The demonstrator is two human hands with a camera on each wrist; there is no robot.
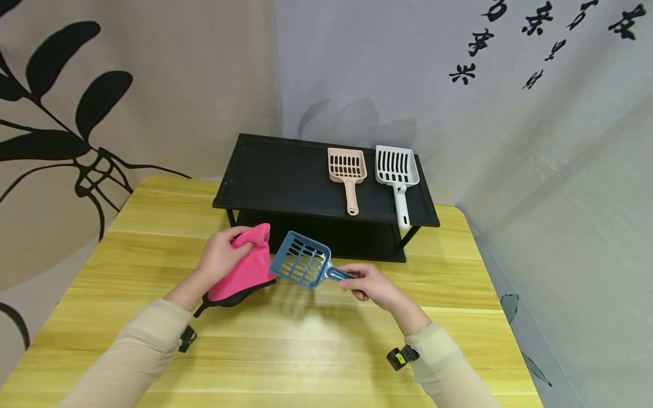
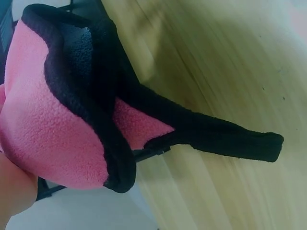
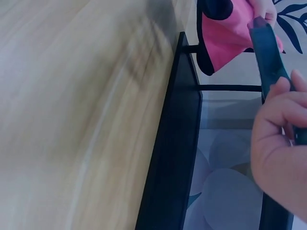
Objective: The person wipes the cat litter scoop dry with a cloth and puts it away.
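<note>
My left hand (image 1: 220, 256) grips a pink fleece cloth (image 1: 250, 267) with black edging, bunched at its top. A black strap (image 2: 235, 136) trails from the cloth in the left wrist view. To the right, my right hand (image 1: 376, 288) holds a blue slotted litter scoop (image 1: 329, 272) by its handle, the head pointing left. The scoop's far edge comes right up to the cloth, both raised over the table. Seen edge-on in the right wrist view, the scoop (image 3: 267, 55) overlaps the cloth (image 3: 220, 36) near the left fingers.
Behind the hands stands a low black two-tier rack (image 1: 285, 175). On its top lie a pink litter scoop (image 1: 351, 192) and a white litter scoop (image 1: 401, 204), handles toward me. The wooden table (image 1: 306, 362) meets printed curtains (image 1: 204, 68) at the back.
</note>
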